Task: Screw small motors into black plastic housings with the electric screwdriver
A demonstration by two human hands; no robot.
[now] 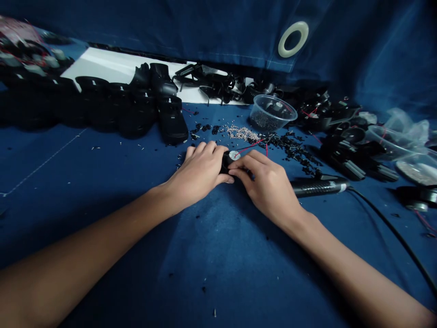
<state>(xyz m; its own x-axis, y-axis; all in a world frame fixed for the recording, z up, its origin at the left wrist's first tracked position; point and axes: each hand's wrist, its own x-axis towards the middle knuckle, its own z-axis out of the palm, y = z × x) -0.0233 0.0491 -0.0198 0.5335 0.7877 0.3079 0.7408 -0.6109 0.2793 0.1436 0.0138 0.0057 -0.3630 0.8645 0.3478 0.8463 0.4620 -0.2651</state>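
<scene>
My left hand (200,171) is curled over a small black part (228,160) with a round silver face and thin red wires (251,146) trailing from it, on the blue cloth. My right hand (266,182) meets it from the right, its fingers pinched on the same part. Most of the part is hidden under both hands. Just behind my right hand lies a black electric screwdriver (319,187), its cable (392,232) running off to the right.
Black plastic housings (136,107) are lined up at the back left. A heap of small silver screws (242,133) and black bits lies behind my hands. A clear plastic cup (271,111) stands beyond them. More black parts and clear containers (392,139) crowd the right.
</scene>
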